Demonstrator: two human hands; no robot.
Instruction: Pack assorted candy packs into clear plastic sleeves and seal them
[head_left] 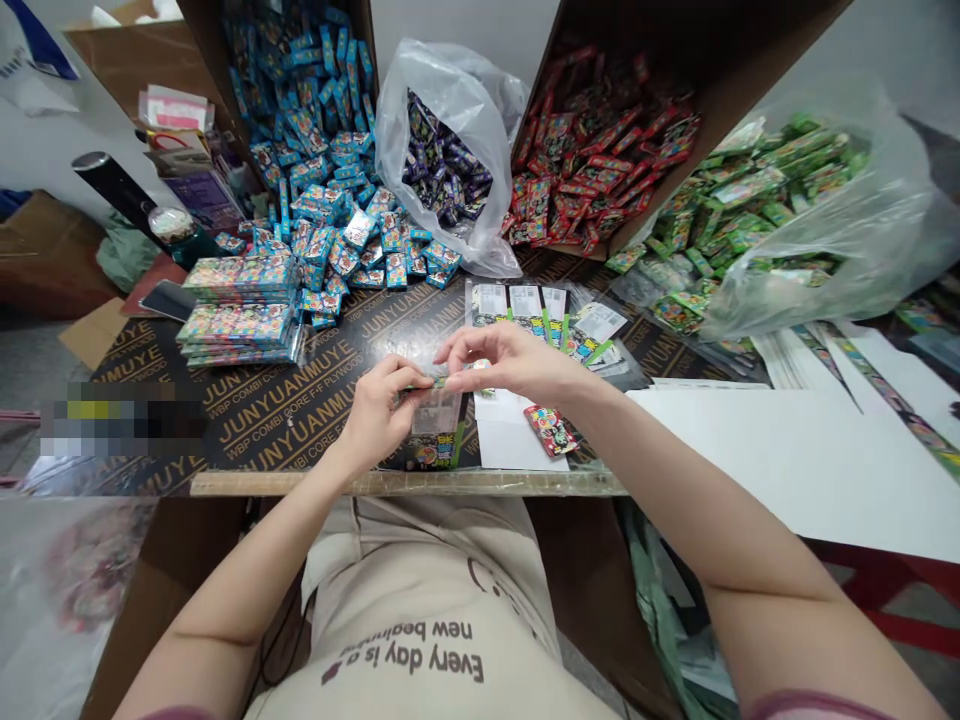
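Note:
My left hand [381, 408] is closed, thumb and fingers pinching a thin edge with a little green on it; what this is I cannot make out. Beside it, my right hand [506, 360] has curled fingers, its thumb tip meeting the same spot. Just below both hands lies a dark printed pouch [427, 452] with a pale label and green stripe, partly covered by the left hand. A red printed packet [550, 430] rests on a white card [510, 430] under my right wrist. Several similar labelled pouches [529, 305] are fanned out beyond my right hand.
Blue packets [352, 235] spill from a box at back left. A clear bag holds purple packets [448, 165]; red packets [592, 180] fill another box. Green packets [757, 190] lie in plastic at right. Stacked packs [240, 310] stand left. White sheets [795, 450] cover the right side.

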